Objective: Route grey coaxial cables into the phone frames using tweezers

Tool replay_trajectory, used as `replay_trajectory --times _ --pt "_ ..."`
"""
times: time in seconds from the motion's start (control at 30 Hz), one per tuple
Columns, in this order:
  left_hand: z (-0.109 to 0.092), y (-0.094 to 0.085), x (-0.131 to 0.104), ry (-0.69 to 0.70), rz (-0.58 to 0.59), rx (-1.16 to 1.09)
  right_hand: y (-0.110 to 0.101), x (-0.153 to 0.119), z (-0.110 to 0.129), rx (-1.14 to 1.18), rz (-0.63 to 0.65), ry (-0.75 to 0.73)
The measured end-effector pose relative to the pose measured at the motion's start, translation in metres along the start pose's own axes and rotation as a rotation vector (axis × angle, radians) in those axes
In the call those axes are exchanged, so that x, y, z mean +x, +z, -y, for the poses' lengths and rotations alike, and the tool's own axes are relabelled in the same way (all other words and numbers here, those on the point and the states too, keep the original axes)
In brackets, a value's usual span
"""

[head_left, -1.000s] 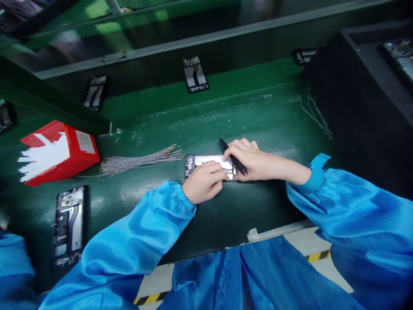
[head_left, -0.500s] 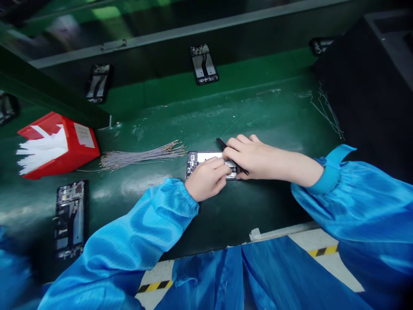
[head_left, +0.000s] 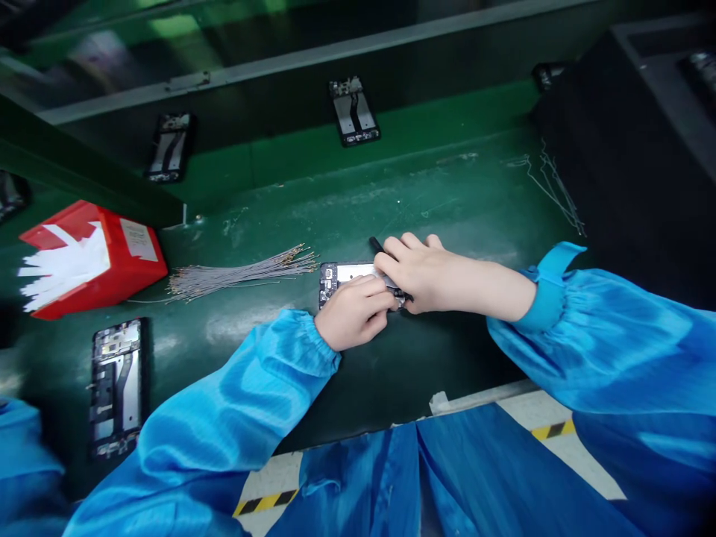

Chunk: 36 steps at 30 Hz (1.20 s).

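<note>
Slid leftward over the handled phone (head_left: 344, 274) since the earlier frame, bringing the right hand (head_left: 417, 272) and its black tool (head_left: 376, 245) up just beside the left hand (head_left: 358, 313). Nearest, on the wearer's side of the handled phone: blue cloth (head_left: 358, 485) over the lap, then yellow-and-black tape (head_left: 265, 501) on the floor. To the near left of the handled phone, a second phone (head_left: 117, 384), opened, innards upward. Lying flat on the dark green table (head_left: 391, 380) under both hands: the handled phone, lengthwise left to right, silver plate and circuit parts partly showing. Resting the left hand on its near edge, grip bunched; cannot tell whether pinching anything, with fingertips hidden. Grasping the black tool in the right hand, slanted across the handled phone's right part, one end poking out past the far edge. Just left of the handled phone, a bundle of thin grey cables (head_left: 240, 274); farther left, a red box (head_left: 134, 276) filled with white strips (head_left: 67, 265). Beyond and right of the handled phone, loose wires (head_left: 553, 190) beside a black box (head_left: 620, 164). Farther behind the handled phone, a third phone (head_left: 354, 112) straight beyond and a fourth phone (head_left: 169, 148) off to the left, along a green strip (head_left: 268, 160).
</note>
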<state>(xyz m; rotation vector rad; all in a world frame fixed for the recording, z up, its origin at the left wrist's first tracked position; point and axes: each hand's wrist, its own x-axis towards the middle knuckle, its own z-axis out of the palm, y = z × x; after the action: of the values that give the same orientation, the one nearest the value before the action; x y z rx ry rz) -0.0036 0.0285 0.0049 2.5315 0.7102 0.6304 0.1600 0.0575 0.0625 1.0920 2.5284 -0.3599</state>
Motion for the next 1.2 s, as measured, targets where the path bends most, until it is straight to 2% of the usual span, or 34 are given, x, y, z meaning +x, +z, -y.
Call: replay_trajectory --times 0.07,0.17,0.23,0.37,0.43,0.5,0.6,0.7,0.83,0.93,1.03,1.2 --pt "-0.001 -0.001 -0.001 0.015 -0.024 -0.008 0.005 -0.002 -0.008 0.087 -0.079 -0.058" --pt "-0.004 -0.003 -0.001 0.010 -0.089 -0.038 0.018 -0.006 -0.019 0.269 -0.263 -0.108" --pt "-0.008 -0.007 -0.001 -0.007 -0.154 -0.046 0.028 -0.008 -0.018 0.326 -0.370 -0.120" --pt "-0.010 -0.019 -0.003 -0.064 -0.283 0.005 0.044 -0.004 0.004 0.218 -0.492 -0.192" --pt "-0.004 -0.031 -0.006 -0.118 -0.312 0.066 0.045 0.002 0.012 0.161 -0.528 -0.204" --pt "0.007 -0.044 -0.013 -0.186 -0.316 0.151 0.042 0.010 0.009 0.137 -0.531 -0.216" --pt "0.030 -0.063 -0.027 -0.289 -0.267 0.311 0.028 0.024 -0.026 0.093 -0.553 -0.152" --pt "0.048 -0.075 -0.039 -0.354 -0.156 0.459 0.008 0.041 -0.086 0.019 -0.665 0.067" --pt "0.057 -0.078 -0.044 -0.388 -0.006 0.559 -0.017 0.059 -0.165 -0.134 -0.706 0.261" --pt "0.057 -0.078 -0.043 -0.391 0.027 0.591 -0.031 0.070 -0.195 -0.163 -0.700 0.413" --pt "0.056 -0.077 -0.040 -0.365 0.022 0.600 -0.037 0.090 -0.192 -0.125 -0.697 0.512" --pt "0.056 -0.077 -0.038 -0.329 0.000 0.591 -0.031 0.145 -0.151 -0.019 -0.675 0.583"
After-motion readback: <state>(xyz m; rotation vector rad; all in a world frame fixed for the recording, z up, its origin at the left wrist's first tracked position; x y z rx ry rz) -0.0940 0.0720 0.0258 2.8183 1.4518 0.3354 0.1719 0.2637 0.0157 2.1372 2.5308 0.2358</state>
